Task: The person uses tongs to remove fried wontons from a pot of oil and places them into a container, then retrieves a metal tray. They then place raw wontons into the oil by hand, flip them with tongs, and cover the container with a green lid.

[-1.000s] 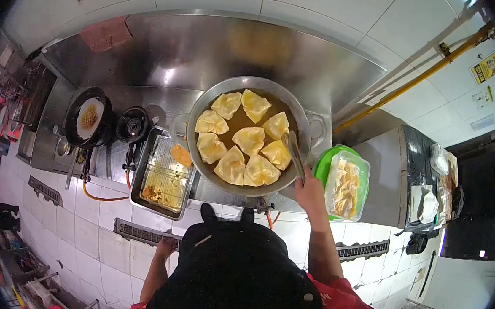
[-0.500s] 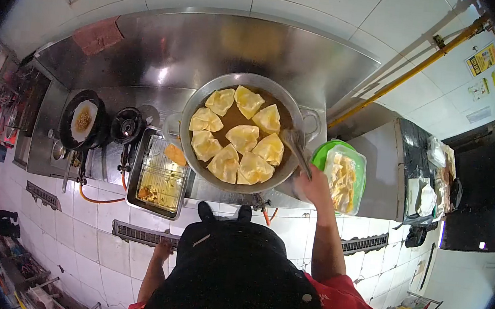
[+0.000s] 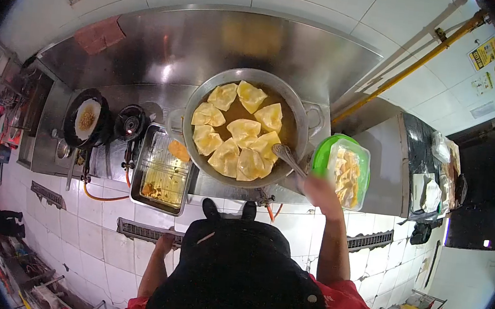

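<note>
My right hand (image 3: 323, 196) is closed around the handle of a metal cooking spoon (image 3: 286, 156). The spoon's head reaches over the right side of a large round pot (image 3: 188, 131), right beside the folded, pale yellow dumplings (image 3: 243, 132). Several of these dumplings float in brown oil, grouped toward the pot's left and front. My left hand (image 3: 165, 242) hangs low at my side, away from the counter, above a floor drain grate, with its fingers mostly hidden.
Right of the pot stands a clear tub (image 3: 348, 176) of fried pieces over a green lid or basin (image 3: 322, 156). To the left are a metal tray (image 3: 180, 199) with a wire rack, a gas burner (image 3: 129, 123) and a black pan (image 3: 69, 118). A steel splashback (image 3: 210, 44) rises behind.
My right hand has come slightly toward me and to the right. The spoon's head has dropped from the pot's right edge to beside the front-right dumplings. My left hand still hangs at my side.
</note>
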